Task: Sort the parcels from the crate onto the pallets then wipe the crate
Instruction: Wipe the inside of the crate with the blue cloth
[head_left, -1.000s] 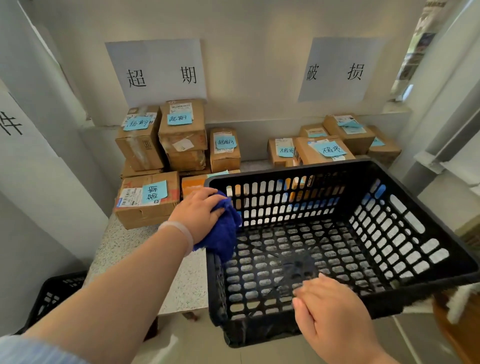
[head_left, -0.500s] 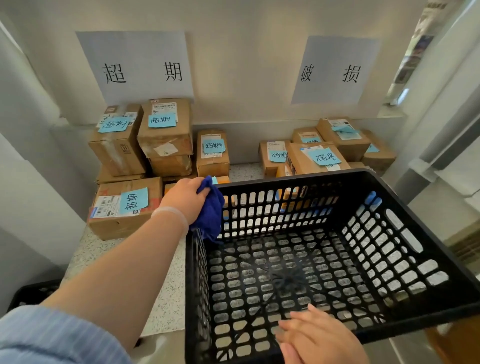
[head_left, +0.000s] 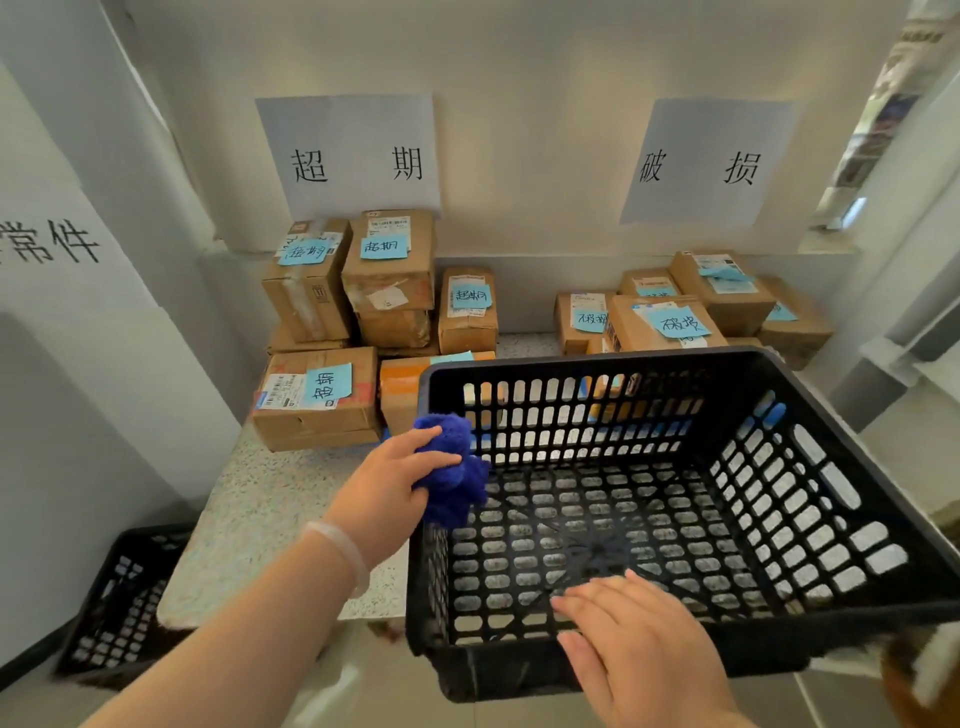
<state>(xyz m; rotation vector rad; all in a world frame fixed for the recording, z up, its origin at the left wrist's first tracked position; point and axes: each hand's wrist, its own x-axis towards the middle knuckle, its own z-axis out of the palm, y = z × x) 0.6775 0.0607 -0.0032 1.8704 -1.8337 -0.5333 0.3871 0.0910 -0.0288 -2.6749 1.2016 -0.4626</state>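
Nearest, right hand (head_left: 639, 649): fingers straight and close together, laid flat over the near rim of the black slotted plastic crate (head_left: 597, 358), curled round nothing. A little further, left hand (head_left: 395, 483): fingers and thumb closed round a bunched dark blue cloth (head_left: 457, 467), pressed against the crate's left wall, toward its far left corner.

No parcel inside the crate, so sorting judged as finished and wiping as the step in hand. Stands at the near right part of the speckled stone counter (head_left: 270, 509), with the near end hanging past the counter edge. Cannot tell what bears it from below. Lower left, on the floor (head_left: 363, 686), a second black slotted crate (head_left: 119, 597).

Behind, on the counter, brown cardboard parcels with blue sticky notes (head_left: 327, 382), in two groups. Left group (head_left: 317, 415) under one white paper sign (head_left: 348, 156), right group (head_left: 670, 322) under a second paper sign (head_left: 701, 161). Nearest boxes just behind the crate's far wall.

Possible from here: to slide or tip the overhanging crate off the counter edge by rubbing hard sideways, with only a flat palm on the rim. Easy also to catch the cloth in the slots and lose it from the grip. Likewise, by pushing forward, to knock the nearest parcels and mix the two groups.
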